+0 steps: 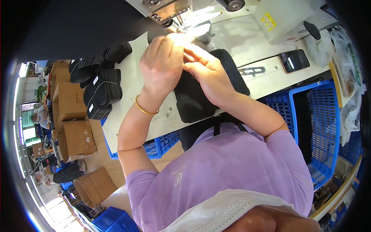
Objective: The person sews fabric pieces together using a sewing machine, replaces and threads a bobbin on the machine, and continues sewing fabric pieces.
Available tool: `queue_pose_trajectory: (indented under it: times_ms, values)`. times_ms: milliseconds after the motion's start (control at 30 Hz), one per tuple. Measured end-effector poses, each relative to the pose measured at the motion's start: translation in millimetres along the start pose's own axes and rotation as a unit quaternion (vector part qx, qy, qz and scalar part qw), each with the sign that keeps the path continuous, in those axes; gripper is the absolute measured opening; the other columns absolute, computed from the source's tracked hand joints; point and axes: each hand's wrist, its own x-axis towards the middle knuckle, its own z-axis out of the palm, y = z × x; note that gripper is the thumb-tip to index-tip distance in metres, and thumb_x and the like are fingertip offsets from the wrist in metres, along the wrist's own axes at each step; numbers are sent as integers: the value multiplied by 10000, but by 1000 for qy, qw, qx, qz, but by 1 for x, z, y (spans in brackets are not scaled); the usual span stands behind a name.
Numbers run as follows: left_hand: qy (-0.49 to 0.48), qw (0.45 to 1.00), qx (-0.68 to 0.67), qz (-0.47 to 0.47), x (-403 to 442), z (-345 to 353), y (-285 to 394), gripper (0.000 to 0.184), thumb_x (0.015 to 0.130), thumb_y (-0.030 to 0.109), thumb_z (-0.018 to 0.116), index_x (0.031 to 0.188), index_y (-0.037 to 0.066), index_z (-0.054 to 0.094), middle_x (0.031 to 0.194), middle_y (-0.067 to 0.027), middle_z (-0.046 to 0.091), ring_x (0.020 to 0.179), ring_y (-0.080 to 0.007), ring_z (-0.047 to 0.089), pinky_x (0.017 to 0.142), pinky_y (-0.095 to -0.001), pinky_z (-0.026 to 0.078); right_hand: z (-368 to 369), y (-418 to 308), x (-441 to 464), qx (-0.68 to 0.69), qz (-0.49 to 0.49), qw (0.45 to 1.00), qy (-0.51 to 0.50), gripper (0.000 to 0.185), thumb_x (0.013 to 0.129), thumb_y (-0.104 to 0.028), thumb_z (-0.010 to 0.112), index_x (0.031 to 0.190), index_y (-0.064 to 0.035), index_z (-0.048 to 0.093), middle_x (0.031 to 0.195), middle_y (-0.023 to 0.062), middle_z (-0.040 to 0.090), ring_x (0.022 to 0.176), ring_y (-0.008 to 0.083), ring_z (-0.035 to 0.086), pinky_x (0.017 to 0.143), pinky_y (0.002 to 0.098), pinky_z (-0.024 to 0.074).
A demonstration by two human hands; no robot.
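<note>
My left hand (pixel 163 63), with a gold bracelet at the wrist, is closed near the sewing machine head (pixel 170 11). Its fingertips meet those of my right hand (pixel 208 75), also closed in a pinch. Strong glare and the fingers hide whatever is between them. Below my hands, a black padded fabric piece (pixel 193 102) lies on the white sewing table (pixel 154 120), partly covered by my right hand. A rough-textured black piece (pixel 230 69) shows just beyond that hand.
Bundled black fabric pieces (pixel 102 91) sit on the table's left. Thread snips (pixel 252 70) and a phone (pixel 294 61) lie right. Blue crates (pixel 319 127) stand beside the table; cardboard boxes (pixel 71 98) fill the floor at left. Other people are in the far left background.
</note>
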Motion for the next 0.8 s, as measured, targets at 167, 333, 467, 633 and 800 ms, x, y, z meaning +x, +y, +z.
queue_pose_trajectory:
  times_ms: [167, 333, 467, 633, 800]
  values:
    - [19, 999, -31, -28, -4, 3, -1, 263, 649, 7, 666, 911, -7, 665, 841, -57, 634, 767, -224, 629, 596, -299, 521, -2, -1, -1, 2, 1, 1000, -3, 470, 911, 68, 460, 1381, 73, 441, 1383, 135, 518, 1311, 182, 463, 1102, 296, 352]
    - [-28, 999, -17, -44, -6, -13, -20, 319, 669, -40, 650, 985, -13, 676, 926, -96, 652, 824, -254, 637, 698, -343, 529, -8, -1, -4, -62, -12, 998, -2, 439, 944, 0, 477, 1379, 55, 454, 1374, 146, 525, 1283, 189, 497, 1086, 311, 383]
    - [-75, 975, -184, -100, 0, -35, -19, 365, 660, -90, 631, 1012, -9, 681, 985, -105, 652, 865, -276, 629, 750, -361, 520, -8, -6, -6, -62, -14, 998, -7, 432, 941, -42, 539, 1354, 65, 469, 1284, 113, 576, 1203, 148, 527, 1027, 279, 415]
    - [-67, 987, -112, -93, 0, -33, 28, 359, 620, -76, 640, 975, -37, 679, 986, -111, 633, 827, -265, 610, 716, -350, 520, -11, -13, -13, -133, -26, 991, -13, 339, 948, -110, 548, 1257, 30, 555, 1014, 20, 623, 947, 45, 533, 827, 212, 441]
    - [-45, 988, -87, -116, -13, -21, 42, 379, 677, -132, 660, 1042, -33, 690, 1012, -111, 640, 862, -261, 607, 723, -346, 513, -27, -14, -21, -317, -75, 945, 25, 247, 940, -133, 548, 1125, 10, 628, 793, 55, 668, 696, 62, 577, 640, 232, 464]
